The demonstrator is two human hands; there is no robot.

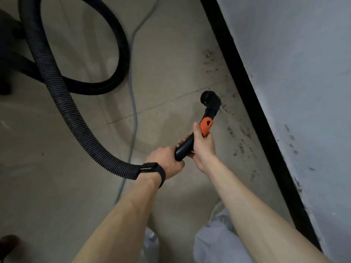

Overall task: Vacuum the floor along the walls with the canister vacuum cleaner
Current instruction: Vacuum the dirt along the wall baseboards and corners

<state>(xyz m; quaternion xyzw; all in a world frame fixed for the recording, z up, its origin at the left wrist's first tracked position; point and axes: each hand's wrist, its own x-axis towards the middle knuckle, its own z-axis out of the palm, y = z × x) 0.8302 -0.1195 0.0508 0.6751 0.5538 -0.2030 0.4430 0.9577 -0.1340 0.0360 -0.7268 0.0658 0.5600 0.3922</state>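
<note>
Both my hands hold the black vacuum handle [185, 147]. My left hand [165, 162], with a dark band on its wrist, grips the rear end where the ribbed black hose [62, 103] joins. My right hand [203, 145] grips it further forward, the thumb beside the orange slider [206, 126]. The black nozzle end [209, 100] points down at the beige tiled floor [171, 54], close to the black skirting [245, 88] of the grey wall [294, 73]. Dark dirt specks [239, 137] lie along the skirting. The canister body [7, 59] is partly visible, dark, at the left edge.
The hose makes a big loop [121, 44] on the floor at the upper left. A thin grey cable [133, 103] runs down the middle of the floor. My light trouser legs [214, 243] show at the bottom. A dark shoe-like shape [8, 242] sits at the bottom left.
</note>
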